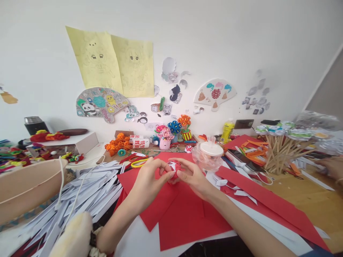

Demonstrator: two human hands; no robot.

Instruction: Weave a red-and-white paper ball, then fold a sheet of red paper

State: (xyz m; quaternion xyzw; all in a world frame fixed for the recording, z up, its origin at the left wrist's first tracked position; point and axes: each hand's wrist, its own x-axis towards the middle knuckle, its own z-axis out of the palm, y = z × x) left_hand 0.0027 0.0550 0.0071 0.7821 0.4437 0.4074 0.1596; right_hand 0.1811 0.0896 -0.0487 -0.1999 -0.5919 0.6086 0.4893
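Observation:
My left hand [151, 178] and my right hand [193, 176] meet at the middle of the table. Between their fingertips they pinch a small red-and-white paper piece [174, 172], rounded and crumpled-looking; its exact shape is partly covered by fingers. Directly below lie overlapping sheets of red paper [187, 217]. Just beyond my right hand stands a clear cup with a white lid [211, 149], wrapped in plastic. Yellow-handled scissors [138, 163] rest on the far side of my left hand.
Many white paper strips [93, 189] lie left, beside a beige basin [26, 182] and a white cable [61, 178]. Paper flowers on wooden sticks [278, 153] stand right, near another person's hand [332, 166]. Orange flowers [118, 143] and a yellow bottle [227, 131] line the back.

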